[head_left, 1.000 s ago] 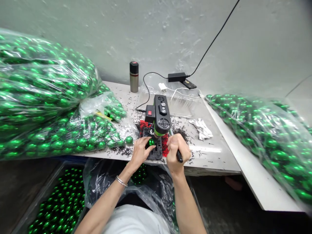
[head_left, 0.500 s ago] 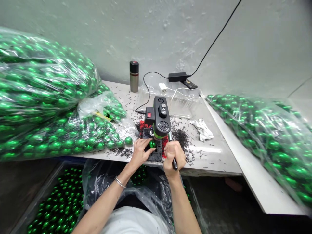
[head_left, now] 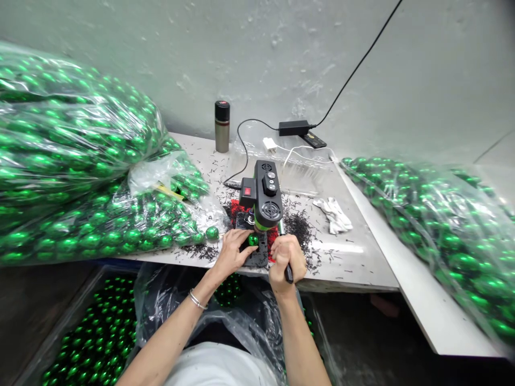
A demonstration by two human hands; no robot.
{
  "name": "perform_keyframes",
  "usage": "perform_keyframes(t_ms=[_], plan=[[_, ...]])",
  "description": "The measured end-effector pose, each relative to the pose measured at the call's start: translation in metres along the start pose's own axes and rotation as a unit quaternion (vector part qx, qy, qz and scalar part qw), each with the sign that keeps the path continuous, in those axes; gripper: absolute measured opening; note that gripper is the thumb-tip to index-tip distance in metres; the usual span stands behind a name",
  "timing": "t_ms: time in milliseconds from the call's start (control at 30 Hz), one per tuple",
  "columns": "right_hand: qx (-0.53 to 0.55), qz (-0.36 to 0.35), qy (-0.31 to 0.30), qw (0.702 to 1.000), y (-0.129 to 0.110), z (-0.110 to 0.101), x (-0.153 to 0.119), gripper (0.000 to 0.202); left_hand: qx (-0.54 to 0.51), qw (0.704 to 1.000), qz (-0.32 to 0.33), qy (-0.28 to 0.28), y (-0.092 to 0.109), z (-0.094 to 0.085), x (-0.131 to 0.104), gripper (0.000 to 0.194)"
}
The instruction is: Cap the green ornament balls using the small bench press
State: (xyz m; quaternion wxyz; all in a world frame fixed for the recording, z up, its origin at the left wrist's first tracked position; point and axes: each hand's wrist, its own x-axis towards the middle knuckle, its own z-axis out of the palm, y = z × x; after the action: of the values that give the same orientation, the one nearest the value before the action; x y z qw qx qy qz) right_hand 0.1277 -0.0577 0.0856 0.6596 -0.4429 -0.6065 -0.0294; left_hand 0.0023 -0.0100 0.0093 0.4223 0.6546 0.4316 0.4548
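A shiny green ball [head_left: 253, 239] sits under the head of a small black bench drill press [head_left: 269, 195], on its dark base [head_left: 256, 258]. My left hand [head_left: 232, 252] has its thumb and fingers around the ball from the left, holding it. My right hand [head_left: 288, 260] is wrapped round the black-tipped lever handle [head_left: 288, 273] on the machine's right side. The tool tip above the ball is hidden by the machine's housing. One loose green ball [head_left: 212, 232] lies just left of my left hand.
Bulging clear bags of green balls [head_left: 72, 155] fill the left; another bag [head_left: 446, 230] lies right. Black shavings [head_left: 298, 230] litter the table. Behind are a tumbler [head_left: 222, 127], a power adapter [head_left: 295, 127] and a white glove [head_left: 333, 214]. Below sits a ball-filled bin [head_left: 94, 327].
Almost nothing differs. The view has shifted very slightly; both hands keep their places at the ball and the lever handle.
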Motion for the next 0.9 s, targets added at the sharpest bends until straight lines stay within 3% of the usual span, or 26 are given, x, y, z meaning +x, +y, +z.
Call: perform_keyframes(t_ms=[200,633,900], plan=[[-0.023,-0.067,0.0,0.998,0.018,0.004,-0.019,0.03,0.029,0.999,0.018,-0.003,-0.003,0.0,-0.001,0.033],[0.001,-0.053,0.021,0.998,0.042,0.01,-0.044,0.03,0.012,1.0,0.007,-0.001,-0.002,0.001,-0.001,0.034],[-0.036,-0.097,-0.039,0.994,0.043,0.004,-0.04,0.027,0.003,1.0,0.019,-0.002,-0.003,0.0,-0.001,0.033]])
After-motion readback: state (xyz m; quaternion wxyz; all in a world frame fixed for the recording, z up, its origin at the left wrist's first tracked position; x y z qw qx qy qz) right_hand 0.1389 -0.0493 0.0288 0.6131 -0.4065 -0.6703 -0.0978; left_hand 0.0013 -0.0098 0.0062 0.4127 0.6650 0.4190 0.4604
